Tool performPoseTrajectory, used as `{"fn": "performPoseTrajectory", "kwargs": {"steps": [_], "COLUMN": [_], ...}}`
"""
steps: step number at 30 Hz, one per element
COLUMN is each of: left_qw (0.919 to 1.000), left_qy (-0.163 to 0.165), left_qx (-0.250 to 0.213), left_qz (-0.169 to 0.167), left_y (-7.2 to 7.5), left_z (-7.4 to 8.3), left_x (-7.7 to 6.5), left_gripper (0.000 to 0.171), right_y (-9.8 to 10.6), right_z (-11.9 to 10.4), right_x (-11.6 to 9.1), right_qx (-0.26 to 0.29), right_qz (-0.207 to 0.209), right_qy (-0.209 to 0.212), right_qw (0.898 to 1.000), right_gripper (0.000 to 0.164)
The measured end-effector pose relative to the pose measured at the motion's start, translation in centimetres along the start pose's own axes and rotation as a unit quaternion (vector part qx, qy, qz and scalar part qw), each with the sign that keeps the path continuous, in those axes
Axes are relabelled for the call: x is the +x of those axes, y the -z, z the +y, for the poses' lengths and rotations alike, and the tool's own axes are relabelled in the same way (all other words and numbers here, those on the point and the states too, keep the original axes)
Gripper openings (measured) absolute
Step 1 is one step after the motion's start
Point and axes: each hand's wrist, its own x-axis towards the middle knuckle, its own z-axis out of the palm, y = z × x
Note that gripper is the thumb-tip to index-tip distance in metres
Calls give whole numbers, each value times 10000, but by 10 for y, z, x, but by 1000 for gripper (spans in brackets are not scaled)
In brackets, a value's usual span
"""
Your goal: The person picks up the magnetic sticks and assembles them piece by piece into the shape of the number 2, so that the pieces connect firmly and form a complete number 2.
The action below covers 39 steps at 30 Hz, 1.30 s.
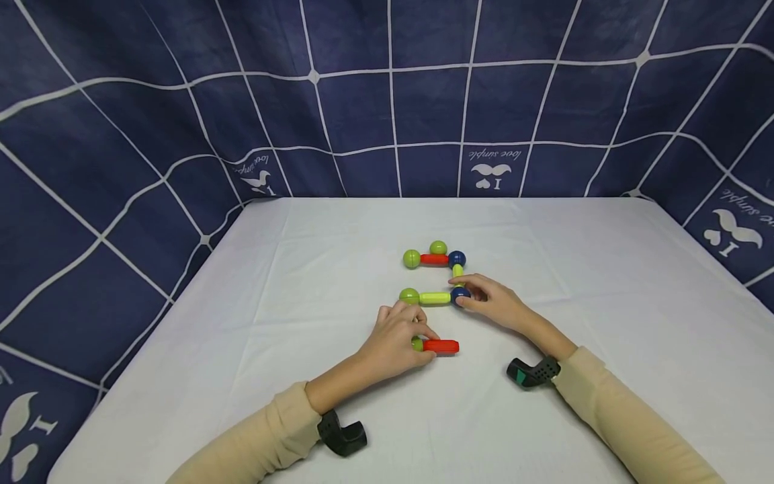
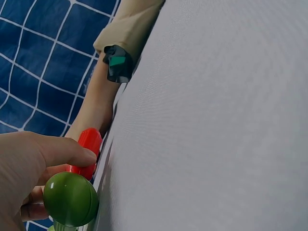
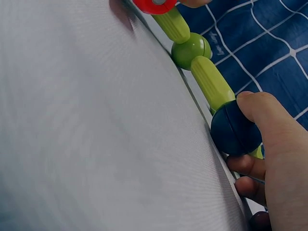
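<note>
My left hand [image 1: 394,341] pinches a red magnetic rod [image 1: 441,346] between thumb and finger; a green ball [image 2: 71,198] adjoins it. In the right wrist view, a yellow-green rod [image 3: 172,25] leads from the red rod's end toward another green ball [image 3: 190,51], a stretch my left hand covers in the head view. From that ball a second yellow-green rod [image 1: 435,298] runs to a blue ball [image 3: 235,127]. My right hand [image 1: 498,304] grips this blue ball, thumb on one side and fingers around the other.
Beyond the right hand, a short yellow-green rod [image 1: 457,271] reaches another blue ball [image 1: 457,259]. A red rod [image 1: 434,259] and two green balls, one at its left end [image 1: 412,259] and one behind it [image 1: 438,248], lie there. White cloth [image 1: 338,255] covers the table.
</note>
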Motion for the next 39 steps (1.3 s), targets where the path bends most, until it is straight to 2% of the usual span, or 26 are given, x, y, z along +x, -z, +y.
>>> {"fn": "performPoseTrajectory", "kwargs": {"steps": [7,19,39], "left_qw": [10000,9998,9999], "left_qy": [-10,100,25], "left_qx": [44,-69,-5], "left_qz": [11,-170,-154], "left_y": [-1,-1,-2], "left_z": [-1,0,0], "left_x": [0,-1,0], "left_gripper": [20,19,21], "right_y": [1,0,1], "right_z": [-1,-3,-3], "right_x": [0,-1,-2], "right_qx": [-13,-73,-27], "right_qz": [0,-48,-43], "right_qy": [-7,-77,-7], "right_qw": [10000,9999,10000], "right_gripper": [39,38,39]}}
